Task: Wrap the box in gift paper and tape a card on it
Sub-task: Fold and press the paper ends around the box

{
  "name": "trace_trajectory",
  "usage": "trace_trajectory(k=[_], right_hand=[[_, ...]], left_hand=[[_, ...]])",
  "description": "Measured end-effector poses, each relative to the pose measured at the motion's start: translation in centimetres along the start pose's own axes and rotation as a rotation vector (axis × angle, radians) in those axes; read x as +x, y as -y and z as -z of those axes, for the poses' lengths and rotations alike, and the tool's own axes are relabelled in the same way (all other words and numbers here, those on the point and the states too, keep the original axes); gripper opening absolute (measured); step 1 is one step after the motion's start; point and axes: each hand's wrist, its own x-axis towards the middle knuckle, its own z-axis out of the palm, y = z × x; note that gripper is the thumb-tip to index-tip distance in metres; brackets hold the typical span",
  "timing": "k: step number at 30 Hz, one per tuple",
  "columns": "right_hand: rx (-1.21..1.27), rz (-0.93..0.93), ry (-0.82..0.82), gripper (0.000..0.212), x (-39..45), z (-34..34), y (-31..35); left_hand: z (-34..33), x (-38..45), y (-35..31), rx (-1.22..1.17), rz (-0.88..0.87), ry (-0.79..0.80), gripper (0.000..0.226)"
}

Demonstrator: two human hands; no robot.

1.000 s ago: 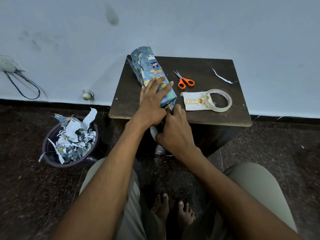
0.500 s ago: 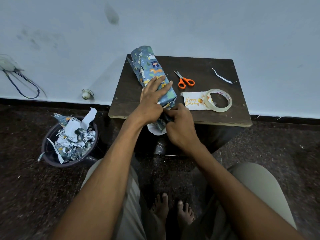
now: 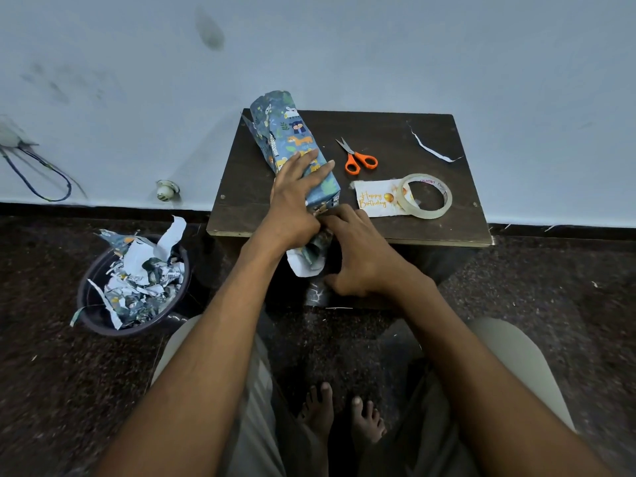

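Box [image 3: 292, 146] at bench [image 3: 241, 187] 10 o'clock, body wrapped. Left hand [image 3: 296, 201] flat, fingers straight, pressing it down. Right hand [image 3: 358, 249] curled at near paper end [image 3: 309, 256], still unfolded. Card [image 3: 375, 197] and tape [image 3: 426, 196] wait at 3 o'clock; ends, taping and card remain.

A single wide-angle head camera looks forward and steeply down from above the seated person's lap, close over the small table [image 3: 395, 232], with the wall [image 3: 344, 46] far and bare feet [image 3: 340, 418] near.
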Motion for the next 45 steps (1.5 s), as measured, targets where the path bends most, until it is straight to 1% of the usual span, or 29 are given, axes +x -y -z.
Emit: trace_trajectory(k=[1,2,4,6,10,12,16,19,22,25,28,31,34,39,45], right_hand=[[-0.045,0.014,-0.015,0.092,0.0,-0.3,0.0],[-0.094,0.029,-0.048,0.09,0.1,-0.8,0.2],[-0.165,0.055,-0.142,0.076,0.3,-1.8,0.7],[-0.182,0.063,-0.208,0.059,0.6,-2.4,0.9],[-0.121,0.064,-0.275,0.036,1.4,-2.3,0.8],[-0.106,0.052,-0.298,0.028,1.6,-2.3,0.6],[-0.136,0.06,-0.306,0.027,1.8,-2.3,0.5],[-0.169,0.054,-0.309,0.03,1.6,-2.6,1.0],[-0.224,0.029,-0.352,0.03,1.7,-3.6,1.1],[-0.252,0.009,-0.402,0.032,1.7,-4.0,1.2],[-0.253,-0.004,-0.401,0.043,1.7,-4.2,2.0],[-0.245,-0.002,-0.411,0.033,1.9,-4.6,1.6],[-0.213,0.039,-0.421,0.027,2.1,-4.7,0.8],[-0.18,0.081,-0.415,0.02,2.0,-4.4,-0.2],[-0.093,0.104,-0.41,0.031,2.6,-3.0,-0.8]], left_hand=[[0.0,0.0,-0.1,-0.002,0.003,-0.001,0.089],[0.1,0.0,-0.2,-0.004,0.004,-0.002,0.089],[0.1,-0.1,-0.3,-0.001,-0.003,-0.004,0.089],[0.2,-0.1,-0.4,0.002,-0.004,0.003,0.089],[0.5,-0.1,-0.1,-0.056,-0.008,0.028,0.086],[0.5,0.0,0.2,-0.094,-0.026,0.027,0.087],[0.5,0.0,0.1,-0.156,0.03,0.023,0.093],[0.6,-0.1,0.1,-0.172,0.039,0.015,0.093],[0.6,-0.1,0.0,-0.191,0.055,0.016,0.093],[0.5,-0.1,0.1,-0.221,0.046,0.01,0.089],[0.6,-0.2,0.8,-0.256,0.052,-0.037,0.078],[0.6,-0.2,1.3,-0.319,0.085,-0.111,0.07],[0.9,-0.3,1.2,-0.343,0.089,-0.144,0.068],[1.2,-0.4,1.2,-0.357,0.096,-0.106,0.071],[1.6,-0.4,1.5,-0.362,0.096,-0.043,0.072]])
